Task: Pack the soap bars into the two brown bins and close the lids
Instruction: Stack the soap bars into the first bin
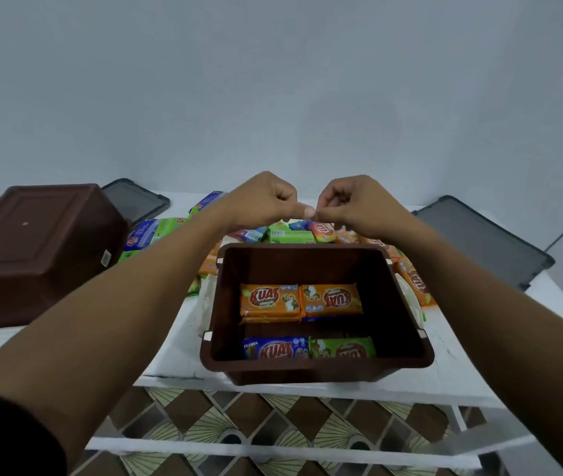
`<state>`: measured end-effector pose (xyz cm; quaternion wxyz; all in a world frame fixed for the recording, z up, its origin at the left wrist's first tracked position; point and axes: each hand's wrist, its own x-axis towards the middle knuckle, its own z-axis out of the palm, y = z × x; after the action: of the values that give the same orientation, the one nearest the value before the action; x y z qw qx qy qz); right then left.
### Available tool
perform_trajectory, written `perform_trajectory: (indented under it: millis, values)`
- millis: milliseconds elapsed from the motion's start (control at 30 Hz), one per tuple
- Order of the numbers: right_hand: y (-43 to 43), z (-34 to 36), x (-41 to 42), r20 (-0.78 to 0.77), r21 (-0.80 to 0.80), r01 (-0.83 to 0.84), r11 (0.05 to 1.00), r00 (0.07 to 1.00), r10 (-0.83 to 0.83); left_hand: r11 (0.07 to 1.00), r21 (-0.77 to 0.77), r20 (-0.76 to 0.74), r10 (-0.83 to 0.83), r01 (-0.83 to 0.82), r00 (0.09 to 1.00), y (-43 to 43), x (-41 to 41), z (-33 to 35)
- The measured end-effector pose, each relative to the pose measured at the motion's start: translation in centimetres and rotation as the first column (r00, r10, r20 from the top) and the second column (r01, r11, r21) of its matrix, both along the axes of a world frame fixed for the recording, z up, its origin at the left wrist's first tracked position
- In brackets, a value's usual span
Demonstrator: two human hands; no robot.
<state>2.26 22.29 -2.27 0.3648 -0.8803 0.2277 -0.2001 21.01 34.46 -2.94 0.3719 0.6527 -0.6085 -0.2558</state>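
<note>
Soap bars (302, 302), 4 of them, lie in our open brown bin (314, 367) at the near edge of the white table (173, 352); more bars (290, 233) are piled beyond it. Our left hand (262, 201) and right hand (355, 204) hover above that pile, fingers curled, thumb tips meeting; whether they pinch anything we cannot tell. A second brown bin (39, 249) sits upside down at left, with 2 dark lids (482, 240) behind.
</note>
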Motion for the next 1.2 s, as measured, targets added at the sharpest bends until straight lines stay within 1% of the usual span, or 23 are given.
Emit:
perform_trajectory:
  millis: [200,333,467,600,667,767,833,933,1000,1100,1200]
  values:
    - [-3.9,0.4,3.2,-0.104,-0.017,0.013,1.0,0.995,-0.014,0.998,-0.005,-0.002,0.066,-0.066,0.998,-2.4,2.8,0.7]
    - [-6.8,-0.8,4.9,-0.194,-0.011,-0.005,1.0,0.981,0.002,0.994,0.092,0.051,0.055,-0.06,0.997,-4.7,4.6,-0.5]
    - [-9.6,-2.4,6.1,-0.287,-0.024,-0.023,0.999,0.958,0.015,0.978,0.206,0.081,0.007,-0.024,0.997,-7.1,6.1,-2.3]
    - [-12.0,-4.1,6.8,-0.398,-0.04,0.002,0.999,0.917,-0.018,0.955,0.297,0.145,-0.022,-0.022,0.989,-9.7,6.8,-4.4]
    - [-12.8,-5.1,7.2,-0.465,-0.085,0.008,0.996,0.884,-0.047,0.942,0.334,0.191,-0.028,-0.038,0.981,-10.9,7.0,-5.3]
    - [-13.5,-6.6,8.1,-0.562,-0.179,-0.012,0.984,0.822,-0.092,0.92,0.388,0.307,-0.075,-0.053,0.949,-12.5,6.9,-6.9]
    - [-13.7,-7.7,8.6,-0.591,-0.224,-0.001,0.975,0.796,-0.135,0.897,0.438,0.387,-0.132,-0.056,0.913,-13.3,6.5,-7.8]
    - [-14.0,-9.4,9.1,-0.6,-0.207,0.068,0.976,0.779,-0.182,0.849,0.524,0.471,-0.215,-0.075,0.856,-14.2,5.8,-8.9]
    - [-14.2,-10.5,9.5,-0.613,-0.233,0.097,0.968,0.758,-0.223,0.812,0.576,0.514,-0.271,-0.093,0.814,-14.7,5.4,-9.7]
    - [-14.4,-11.8,10.1,-0.624,-0.263,0.11,0.958,0.738,-0.256,0.79,0.604,0.552,-0.315,-0.109,0.772,-14.9,5.0,-10.4]
    - [-14.3,-12.1,10.2,-0.623,-0.235,0.127,0.964,0.741,-0.25,0.774,0.623,0.529,-0.308,-0.115,0.791,-14.7,5.0,-10.5]
